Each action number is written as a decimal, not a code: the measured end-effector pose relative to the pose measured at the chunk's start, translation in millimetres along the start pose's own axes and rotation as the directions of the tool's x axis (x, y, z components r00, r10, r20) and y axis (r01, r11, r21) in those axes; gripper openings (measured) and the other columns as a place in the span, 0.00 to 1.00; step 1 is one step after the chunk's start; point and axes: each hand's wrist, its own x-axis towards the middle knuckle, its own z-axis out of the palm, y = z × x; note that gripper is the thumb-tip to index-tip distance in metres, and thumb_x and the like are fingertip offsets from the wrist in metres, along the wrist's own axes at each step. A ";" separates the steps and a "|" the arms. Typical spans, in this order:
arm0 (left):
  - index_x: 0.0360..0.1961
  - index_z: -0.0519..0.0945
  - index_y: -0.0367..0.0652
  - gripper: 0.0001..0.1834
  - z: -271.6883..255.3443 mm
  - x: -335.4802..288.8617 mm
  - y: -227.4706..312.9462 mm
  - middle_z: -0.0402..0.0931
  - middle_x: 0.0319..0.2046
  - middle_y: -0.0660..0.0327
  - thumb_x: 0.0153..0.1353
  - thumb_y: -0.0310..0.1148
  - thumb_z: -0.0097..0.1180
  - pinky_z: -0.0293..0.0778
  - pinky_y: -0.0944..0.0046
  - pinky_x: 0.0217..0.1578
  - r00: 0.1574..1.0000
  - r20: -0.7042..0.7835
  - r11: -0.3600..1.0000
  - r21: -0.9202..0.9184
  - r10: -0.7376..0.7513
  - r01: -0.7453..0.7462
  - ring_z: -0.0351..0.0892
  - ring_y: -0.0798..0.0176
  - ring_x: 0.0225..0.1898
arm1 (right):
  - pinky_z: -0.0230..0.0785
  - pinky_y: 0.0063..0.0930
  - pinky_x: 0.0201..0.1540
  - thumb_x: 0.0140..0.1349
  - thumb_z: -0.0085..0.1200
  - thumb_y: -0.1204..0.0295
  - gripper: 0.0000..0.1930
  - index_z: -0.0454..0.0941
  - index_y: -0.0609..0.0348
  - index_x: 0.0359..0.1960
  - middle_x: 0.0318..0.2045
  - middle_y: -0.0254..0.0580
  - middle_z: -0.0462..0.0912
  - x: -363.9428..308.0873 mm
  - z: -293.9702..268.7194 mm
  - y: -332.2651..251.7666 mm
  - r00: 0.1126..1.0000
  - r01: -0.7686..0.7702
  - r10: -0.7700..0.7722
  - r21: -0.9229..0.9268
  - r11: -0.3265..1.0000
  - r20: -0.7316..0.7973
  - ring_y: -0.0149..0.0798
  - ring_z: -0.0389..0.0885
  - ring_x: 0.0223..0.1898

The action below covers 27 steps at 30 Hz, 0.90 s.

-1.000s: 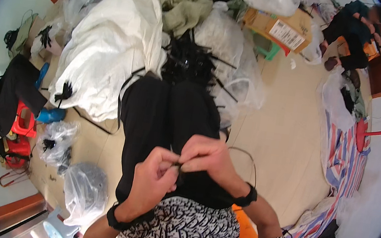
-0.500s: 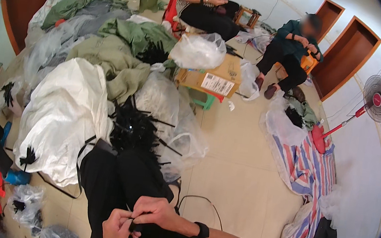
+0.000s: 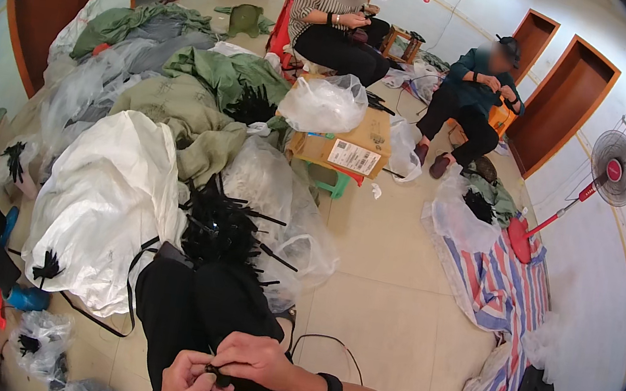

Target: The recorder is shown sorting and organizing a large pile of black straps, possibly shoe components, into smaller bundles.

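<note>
Low over my black-trousered lap, both hands meet around a small black piece (image 3: pixel 219 376), too small and covered for its kind to show. My left hand (image 3: pixel 184 382) is closed, pinching it with thumb and fingers. Touching it from the right is my right hand (image 3: pixel 254 360), also closed with its fingertips at the same piece; a dark band circles that wrist. A thin, pointed tip stands up between the hands. Just beyond my knees lies a heap of black strips (image 3: pixel 219 224) on clear plastic.
A white sack (image 3: pixel 107 194) bulges at left, before green and grey cloth bundles. Ahead, a cardboard box (image 3: pixel 348 143) sits on a green stool (image 3: pixel 333 182). Two people work seated farther back. At right stand a red fan (image 3: pixel 519 239) and striped sheeting (image 3: pixel 504 290). A cable crosses the floor beside me.
My hands have shifted slightly lower in the picture, and more of the black piece shows between them. The whole view has tilted a little; both hands keep their hold.
</note>
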 end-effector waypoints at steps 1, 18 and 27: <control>0.39 0.68 0.33 0.08 0.2 0.1 -1.4 0.75 0.25 0.57 0.59 0.22 0.42 0.71 0.74 0.27 1.000 -0.004 1.000 -0.001 -0.002 0.002 0.75 0.68 0.25 | 0.68 0.20 0.27 0.47 0.56 0.79 0.08 0.78 0.60 0.31 0.28 0.39 0.75 0.3 -0.7 1.0 0.999 -0.051 0.050 0.067 0.996 0.008 0.34 0.76 0.26; 0.38 0.72 0.35 0.08 7.6 4.4 -12.0 0.73 0.22 0.62 0.56 0.21 0.45 0.67 0.76 0.21 0.985 -0.138 0.960 0.273 0.102 -0.061 0.70 0.75 0.21 | 0.64 0.18 0.32 0.45 0.55 0.82 0.06 0.73 0.64 0.27 0.29 0.37 0.72 -4.1 2.6 12.3 0.960 -0.279 0.281 0.197 0.940 0.018 0.29 0.72 0.30; 0.39 0.73 0.37 0.12 1.0 -4.2 -4.6 0.74 0.26 0.58 0.52 0.20 0.50 0.72 0.68 0.29 0.944 0.084 0.798 0.513 0.320 -0.316 0.75 0.65 0.26 | 0.63 0.18 0.29 0.46 0.53 0.84 0.04 0.73 0.64 0.25 0.29 0.37 0.72 -15.5 -1.5 11.4 0.836 -0.501 0.466 0.748 0.435 0.289 0.28 0.71 0.28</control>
